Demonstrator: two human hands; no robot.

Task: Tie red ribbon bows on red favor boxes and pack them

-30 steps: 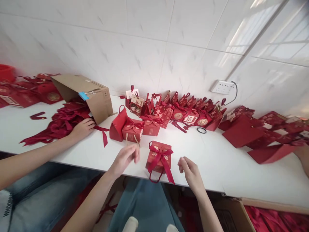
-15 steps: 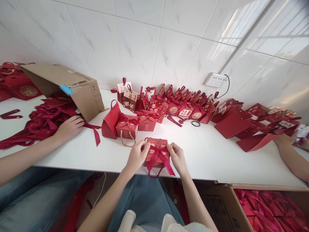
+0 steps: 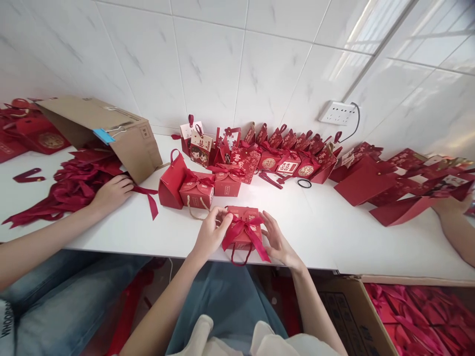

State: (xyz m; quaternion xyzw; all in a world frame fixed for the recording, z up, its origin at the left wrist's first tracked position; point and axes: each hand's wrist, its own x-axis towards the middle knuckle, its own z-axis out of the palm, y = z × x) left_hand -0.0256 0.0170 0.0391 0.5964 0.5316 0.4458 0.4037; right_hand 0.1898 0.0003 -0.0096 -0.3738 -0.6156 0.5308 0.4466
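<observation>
A small red gift box (image 3: 244, 212) with gold lettering lies at the table's front edge. A dark red satin bow (image 3: 245, 227) is tied across it, and its cord handle (image 3: 241, 257) hangs toward me. My left hand (image 3: 213, 232) grips the box's left side, fingers curled behind it and thumb by the bow's left loop. My right hand (image 3: 278, 242) is open along the right side, fingers apart and fingertips at the box's edge. Just beyond stand a red box with a rope handle (image 3: 196, 190) and another bow-tied box (image 3: 227, 183).
Rows of finished red boxes (image 3: 289, 163) line the wall. A cardboard box (image 3: 137, 153) spills ribbons (image 3: 74, 188) at left, where a co-worker's hand (image 3: 113, 192) rests. Another person's arm (image 3: 456, 227) reaches in at right, above a carton of red items (image 3: 423, 316).
My right hand has let go of the bow's right loop and spread its fingers beside the box. My left hand has shifted from pinching the left loop to the box's side.
</observation>
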